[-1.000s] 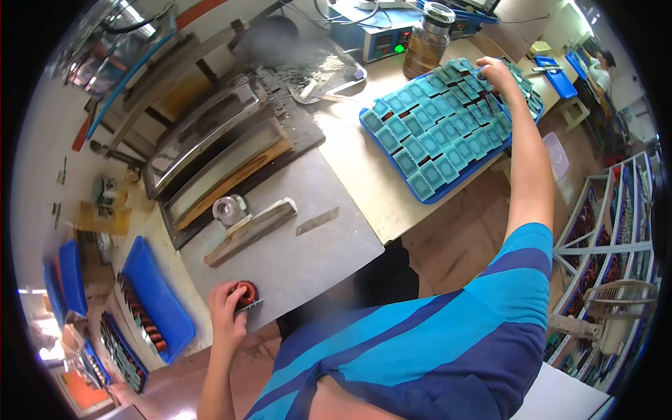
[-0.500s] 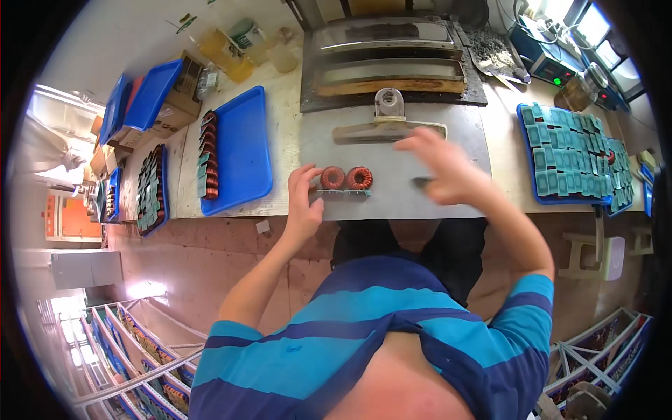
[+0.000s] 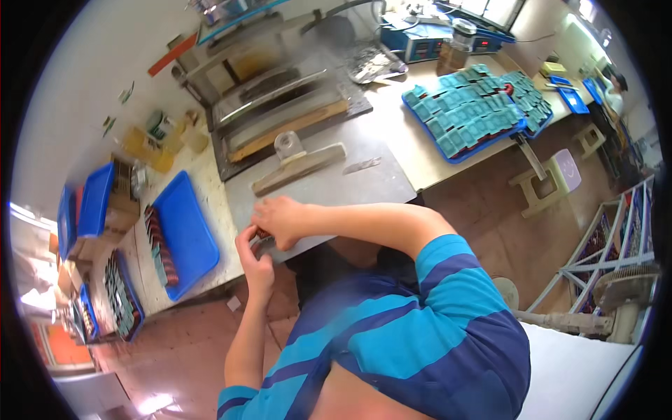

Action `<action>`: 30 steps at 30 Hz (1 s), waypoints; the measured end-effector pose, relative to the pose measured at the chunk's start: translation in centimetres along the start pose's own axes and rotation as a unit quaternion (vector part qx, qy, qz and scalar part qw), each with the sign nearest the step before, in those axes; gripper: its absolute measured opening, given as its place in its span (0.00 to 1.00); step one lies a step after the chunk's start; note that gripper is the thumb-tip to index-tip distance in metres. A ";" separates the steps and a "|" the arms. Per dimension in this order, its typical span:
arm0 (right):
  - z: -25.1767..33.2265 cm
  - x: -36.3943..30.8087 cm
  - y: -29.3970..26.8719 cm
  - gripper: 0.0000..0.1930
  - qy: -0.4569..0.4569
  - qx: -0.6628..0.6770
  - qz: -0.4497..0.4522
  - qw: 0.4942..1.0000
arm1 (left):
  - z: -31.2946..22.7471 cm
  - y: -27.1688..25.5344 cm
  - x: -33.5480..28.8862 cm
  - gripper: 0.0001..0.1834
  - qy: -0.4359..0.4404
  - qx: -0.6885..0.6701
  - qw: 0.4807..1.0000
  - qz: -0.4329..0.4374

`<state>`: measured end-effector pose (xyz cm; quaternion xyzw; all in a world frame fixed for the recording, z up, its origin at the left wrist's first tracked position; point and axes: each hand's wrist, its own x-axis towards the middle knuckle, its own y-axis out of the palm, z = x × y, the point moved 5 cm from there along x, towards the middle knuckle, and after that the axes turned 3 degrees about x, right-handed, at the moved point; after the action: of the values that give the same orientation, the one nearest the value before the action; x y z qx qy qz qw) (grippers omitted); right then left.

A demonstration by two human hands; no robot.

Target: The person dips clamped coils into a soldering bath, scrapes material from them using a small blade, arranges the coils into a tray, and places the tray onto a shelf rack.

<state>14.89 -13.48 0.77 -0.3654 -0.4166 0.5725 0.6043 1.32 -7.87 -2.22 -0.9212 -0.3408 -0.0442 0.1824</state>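
Note:
Both hands meet over the near left part of the grey metal sheet (image 3: 392,185). My right hand (image 3: 283,215) is closed, its fingers curled down over a copper-wound coil (image 3: 263,234), which shows only as a small reddish patch. My left hand (image 3: 256,266) comes from the near side, with its index finger and thumb bent around the coil's left side. The hands hide most of the coil and whatever is beside it. A thin grey strip (image 3: 362,165) lies on the sheet, right of a pale bar with a round knob (image 3: 308,164).
Left stands a blue tray (image 3: 187,241) with a row of green-topped coils (image 3: 159,245). Trays full of green-topped pieces (image 3: 465,112) stand to the right. A dark slotted metal fixture (image 3: 287,105) is behind the sheet. A stool (image 3: 553,178) stands right.
My right hand has moved left from the sheet's right side onto the coils by my left hand. The view has turned to the right; the two coils are now mostly covered.

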 end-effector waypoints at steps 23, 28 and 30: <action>-24.5 -52.3 -29.1 0.31 0.387 0.290 -0.573 0.661 | -6.2 7.3 2.4 0.26 -0.036 -0.066 0.985 0.156; -34.5 -60.7 -29.6 0.28 0.513 0.240 -0.525 0.636 | -8.0 10.5 3.4 0.25 -0.032 -0.050 0.977 0.205; -35.2 -58.6 -28.7 0.27 0.616 0.237 -0.379 0.649 | -8.1 10.5 3.4 0.25 -0.029 -0.034 0.978 0.205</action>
<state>58.63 -72.82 8.51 -0.2888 0.0989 0.0155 0.9522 11.06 -16.10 2.82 -0.9781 -0.1477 0.0092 0.1463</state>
